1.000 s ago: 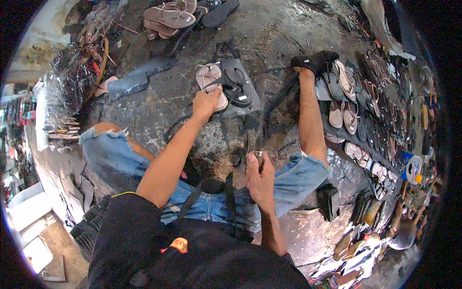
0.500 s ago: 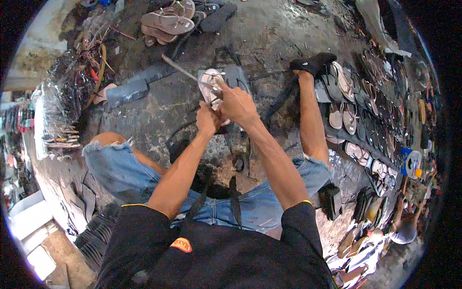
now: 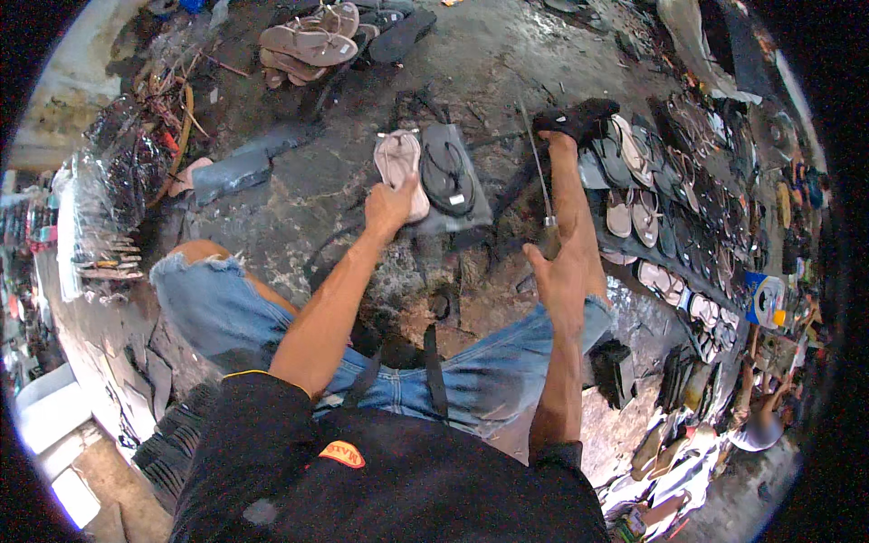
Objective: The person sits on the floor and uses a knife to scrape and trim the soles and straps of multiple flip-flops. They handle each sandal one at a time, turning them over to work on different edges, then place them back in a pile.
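My left hand (image 3: 390, 206) is closed on the near part of a beige thong sandal (image 3: 398, 158), its thumb across the top. Right beside that sandal, a dark thong sandal (image 3: 448, 169) with a small white tag lies on a grey sheet (image 3: 476, 210). Off to the right, in front of my lower leg, my right hand (image 3: 563, 276) has a long thin-bladed knife (image 3: 536, 156) by its handle. The thumb stands away from the handle, and the other fingers are partly hidden. The blade points away from me.
Beige and dark sandals (image 3: 308, 43) are heaped at the far left. A grey block (image 3: 232, 176) lies left of my work. Rows of sandals (image 3: 644, 217) line the right side, beyond my leg. Another person (image 3: 759, 433) is at the lower right edge.
My right hand has moved from the beige sandal to the right and nearer me, taking the knife along. My left hand stays on the sandal, which now shows more fully.
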Action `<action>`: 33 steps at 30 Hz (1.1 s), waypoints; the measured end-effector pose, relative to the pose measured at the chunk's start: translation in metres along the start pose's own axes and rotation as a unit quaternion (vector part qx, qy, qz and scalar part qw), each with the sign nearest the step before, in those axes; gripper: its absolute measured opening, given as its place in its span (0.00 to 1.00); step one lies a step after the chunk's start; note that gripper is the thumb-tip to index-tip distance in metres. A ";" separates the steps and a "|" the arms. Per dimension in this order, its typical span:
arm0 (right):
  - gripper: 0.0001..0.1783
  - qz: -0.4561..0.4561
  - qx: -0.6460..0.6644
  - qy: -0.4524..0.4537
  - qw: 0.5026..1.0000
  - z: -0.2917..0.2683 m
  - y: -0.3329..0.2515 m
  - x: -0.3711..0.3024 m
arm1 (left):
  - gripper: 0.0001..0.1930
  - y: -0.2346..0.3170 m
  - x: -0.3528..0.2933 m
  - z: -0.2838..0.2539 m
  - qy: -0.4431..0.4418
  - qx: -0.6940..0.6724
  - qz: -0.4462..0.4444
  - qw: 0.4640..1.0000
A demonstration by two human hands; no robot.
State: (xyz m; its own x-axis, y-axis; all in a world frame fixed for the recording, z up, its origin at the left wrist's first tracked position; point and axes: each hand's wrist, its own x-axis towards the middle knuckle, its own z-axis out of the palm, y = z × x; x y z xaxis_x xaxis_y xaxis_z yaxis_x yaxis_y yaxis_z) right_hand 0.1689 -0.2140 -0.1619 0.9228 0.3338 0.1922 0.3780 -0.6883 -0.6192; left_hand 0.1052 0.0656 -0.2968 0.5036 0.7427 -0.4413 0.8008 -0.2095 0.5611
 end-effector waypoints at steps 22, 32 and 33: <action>0.24 0.090 0.055 -0.316 0.943 0.108 0.007 -0.033 | 0.36 0.007 -0.026 -0.010 -0.138 -0.273 -0.103 0.947; 0.14 0.020 0.086 -0.329 0.940 0.156 0.028 -0.006 | 0.32 -0.002 -0.019 0.001 -0.152 -0.343 -0.120 0.919; 0.15 -0.004 0.069 -0.307 0.949 0.164 0.032 -0.007 | 0.31 -0.008 -0.012 0.008 -0.152 -0.364 -0.136 0.909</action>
State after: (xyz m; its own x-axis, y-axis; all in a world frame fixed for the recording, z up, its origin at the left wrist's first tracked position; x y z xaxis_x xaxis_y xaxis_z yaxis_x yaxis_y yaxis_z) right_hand 0.1621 -0.1327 -0.3082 0.6858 0.6812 -0.2561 0.3326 -0.6064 -0.7223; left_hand 0.0951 0.0534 -0.3014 0.4745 0.4712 -0.7435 0.5380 0.5132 0.6687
